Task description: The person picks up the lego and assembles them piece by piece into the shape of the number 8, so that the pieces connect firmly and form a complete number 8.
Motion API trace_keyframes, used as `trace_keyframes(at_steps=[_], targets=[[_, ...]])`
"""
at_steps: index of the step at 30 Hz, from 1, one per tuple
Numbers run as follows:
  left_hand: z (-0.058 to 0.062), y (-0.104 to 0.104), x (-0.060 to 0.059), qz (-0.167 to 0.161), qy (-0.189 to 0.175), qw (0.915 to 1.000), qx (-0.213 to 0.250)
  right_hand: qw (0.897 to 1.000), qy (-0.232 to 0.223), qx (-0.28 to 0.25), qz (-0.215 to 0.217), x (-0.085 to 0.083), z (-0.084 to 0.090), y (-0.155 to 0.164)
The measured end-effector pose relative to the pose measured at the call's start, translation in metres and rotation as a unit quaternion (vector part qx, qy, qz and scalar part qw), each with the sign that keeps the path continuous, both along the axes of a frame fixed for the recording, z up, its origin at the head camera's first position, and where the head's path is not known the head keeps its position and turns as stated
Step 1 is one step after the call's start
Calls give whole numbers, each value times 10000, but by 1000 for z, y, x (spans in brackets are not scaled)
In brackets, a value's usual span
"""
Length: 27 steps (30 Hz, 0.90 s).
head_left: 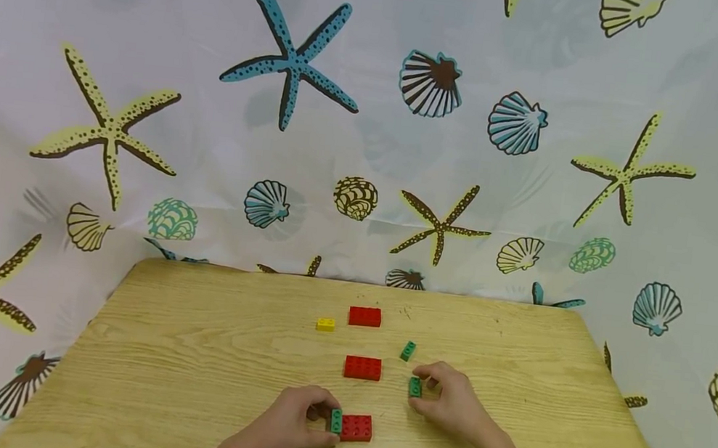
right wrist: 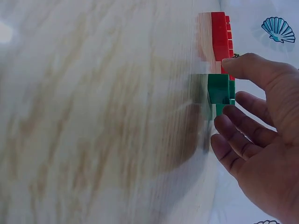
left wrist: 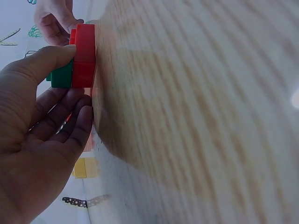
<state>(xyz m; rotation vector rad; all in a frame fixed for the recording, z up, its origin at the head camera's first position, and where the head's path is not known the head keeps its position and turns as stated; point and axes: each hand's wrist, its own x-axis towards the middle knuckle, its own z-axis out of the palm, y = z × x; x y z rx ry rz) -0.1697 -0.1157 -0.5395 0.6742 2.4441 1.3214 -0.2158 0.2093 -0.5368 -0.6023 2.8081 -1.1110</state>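
My left hand (head_left: 327, 418) pinches a small green brick (head_left: 336, 420) that sits against the left end of the nearest red brick (head_left: 356, 428). In the left wrist view my thumb lies over that green brick (left wrist: 61, 77), beside the red brick (left wrist: 84, 56), with my fingers (left wrist: 79, 119) curled under it. My right hand (head_left: 423, 390) holds a second small green brick (head_left: 415, 386) on the wooden table (head_left: 186, 366). The right wrist view shows this green brick (right wrist: 218, 88) standing on the wood between thumb and fingers (right wrist: 231, 126).
Two more red bricks (head_left: 363, 367) (head_left: 365, 317) lie in a line going away from me. A yellow brick (head_left: 325, 324) sits left of the far one. A third green brick (head_left: 408, 351) lies loose beyond my right hand. A seashell-print curtain (head_left: 367, 144) surrounds the table.
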Motion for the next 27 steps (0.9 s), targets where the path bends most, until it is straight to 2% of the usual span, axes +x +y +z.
trace_keyframes(at_steps=[6, 27], targets=[[-1, 1, 0, -23, 118, 9999, 85, 10000, 11, 8, 34, 1, -1, 0], [-1, 0, 0, 1, 126, 9999, 37, 9999, -73, 79, -9, -1, -3, -1]])
